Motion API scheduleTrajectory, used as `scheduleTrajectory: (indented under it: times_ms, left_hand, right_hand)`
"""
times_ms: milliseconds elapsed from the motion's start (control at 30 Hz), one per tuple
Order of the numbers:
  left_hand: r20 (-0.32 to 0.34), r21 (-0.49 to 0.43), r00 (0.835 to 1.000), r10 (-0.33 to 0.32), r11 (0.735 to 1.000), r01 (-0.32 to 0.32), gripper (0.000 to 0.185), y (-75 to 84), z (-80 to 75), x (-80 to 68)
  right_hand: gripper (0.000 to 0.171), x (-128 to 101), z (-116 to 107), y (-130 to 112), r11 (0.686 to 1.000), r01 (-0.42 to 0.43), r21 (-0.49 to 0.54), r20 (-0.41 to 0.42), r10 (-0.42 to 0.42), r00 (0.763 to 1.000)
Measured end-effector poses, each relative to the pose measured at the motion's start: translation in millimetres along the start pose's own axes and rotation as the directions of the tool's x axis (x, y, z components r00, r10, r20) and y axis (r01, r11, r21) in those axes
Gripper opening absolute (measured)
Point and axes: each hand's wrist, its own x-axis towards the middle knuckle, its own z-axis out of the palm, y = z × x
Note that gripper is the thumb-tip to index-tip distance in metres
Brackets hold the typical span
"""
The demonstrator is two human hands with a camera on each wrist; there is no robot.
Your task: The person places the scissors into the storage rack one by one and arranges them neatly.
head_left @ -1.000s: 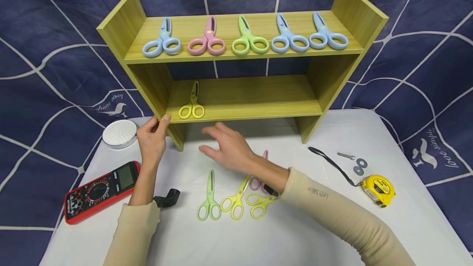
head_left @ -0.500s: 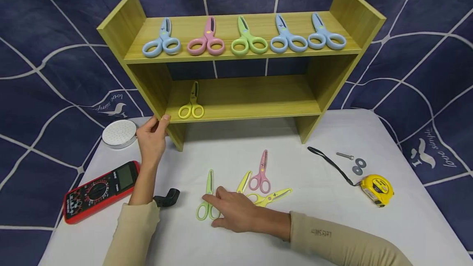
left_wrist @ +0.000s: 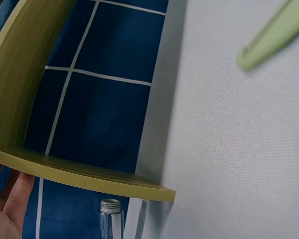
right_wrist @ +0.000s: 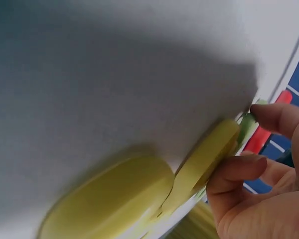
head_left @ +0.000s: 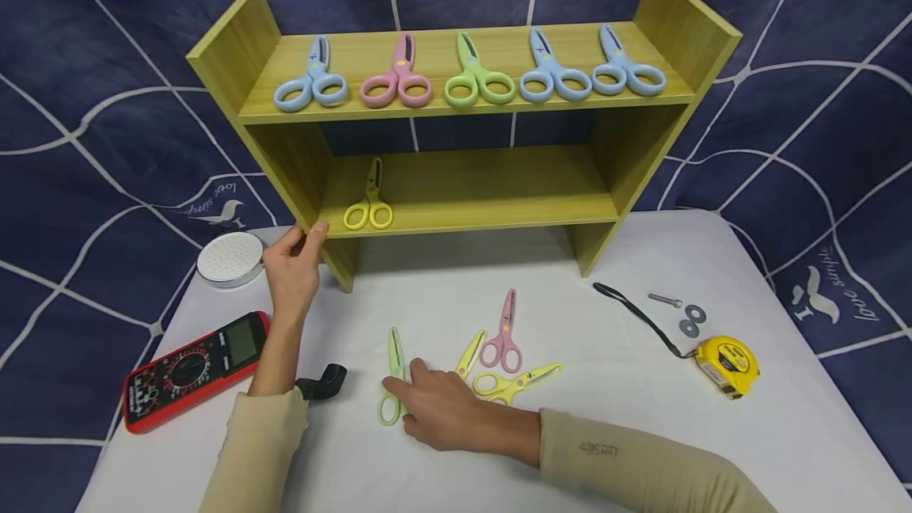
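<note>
Top shelf: five scissors.
Lower shelf: one yellow pair.
Table: four I count.
Right hand: seemingly pinching green scissors.
Left hand: gripping shelf edge.

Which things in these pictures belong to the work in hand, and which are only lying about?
In hand:
right hand picking at the light green scissors
left hand gripping the wooden shelf
loose scissors on the table: yellow pairs, pink pair
scissors already shelved

Lying about:
multimeter
tape measure
bolt and washers
white round disc
black plastic piece
</note>
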Motion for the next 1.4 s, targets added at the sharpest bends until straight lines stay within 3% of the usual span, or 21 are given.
scheduleTrajectory:
  times_ms: [200,333,467,567,667,800,867,933,1100,1167,1200,1267,1400]
  left_hand:
    - [0.009,0.016,1.0,0.005,1.0,-0.006,0.03,12.5,1.8,-4.1]
    - [0.012,0.014,1.0,0.013,1.0,-0.013,0.03,14.6,2.1,-4.5]
    - [0.006,0.02,1.0,0.003,1.0,-0.003,0.03,0.9,0.5,0.5]
    - [-0.005,0.033,1.0,-0.008,0.999,0.008,0.029,-11.1,-0.9,4.5]
    - [-0.008,0.017,1.0,-0.007,1.0,0.007,0.029,-14.8,-1.1,5.8]
    - [-0.004,-0.027,1.0,0.005,1.0,-0.005,0.028,-11.8,-0.4,5.1]
    - [-0.006,-0.032,1.0,0.007,0.999,-0.007,0.027,-11.4,-0.3,5.0]
    - [-0.009,-0.031,1.0,0.004,1.0,-0.005,0.027,-12.9,-0.4,5.6]
    - [-0.012,-0.019,1.0,0.0,1.0,0.0,0.027,-19.0,-1.1,7.3]
    - [-0.012,-0.021,1.0,0.005,1.0,-0.005,0.027,-19.4,-1.5,7.1]
    - [-0.01,-0.021,1.0,0.008,1.0,-0.008,0.027,-17.8,-1.3,6.5]
    - [-0.006,-0.018,1.0,0.012,1.0,-0.012,0.027,-8.6,-0.7,3.4]
    - [0.008,-0.03,1.0,0.018,0.999,-0.017,0.028,9.4,0.8,-2.3]
  right_hand:
    - [0.048,5.1,-1.3,3.6,0.999,0.032,-0.007,0.033,-0.032,0.999]
    - [0.036,7.5,-4.4,9.9,0.997,0.079,0.015,0.039,-0.08,0.996]
    - [0.023,7.8,-10.3,15.4,0.994,0.111,0.013,0.052,-0.112,0.992]
    - [0.025,6.4,-16.0,18.1,0.992,0.127,0.023,0.061,-0.128,0.99]
    - [0.039,3.9,-21.0,21.7,0.987,0.134,0.086,0.021,-0.137,0.99]
    - [0.052,-0.5,-27.3,27.6,0.961,0.179,0.21,-0.121,-0.157,0.98]
    - [0.052,-2.6,-31.4,30.1,0.946,0.224,0.236,-0.232,-0.168,0.958]
    - [0.051,-4.3,-36.3,32.4,0.94,0.265,0.217,-0.372,-0.171,0.912]
    - [0.043,-4.7,-56.1,37.4,0.948,0.295,0.121,-0.664,-0.144,0.733]
    - [0.039,-3.5,-66.8,39.4,0.951,0.284,0.12,-0.715,-0.115,0.689]
    - [0.038,-2.6,-72.2,40.7,0.954,0.272,0.127,-0.729,-0.097,0.678]
    - [0.039,-0.2,-82.4,43.9,0.965,0.222,0.14,-0.725,-0.052,0.686]
    - [0.045,6.5,-96.5,56.4,0.985,0.115,0.127,-0.656,-0.003,0.755]
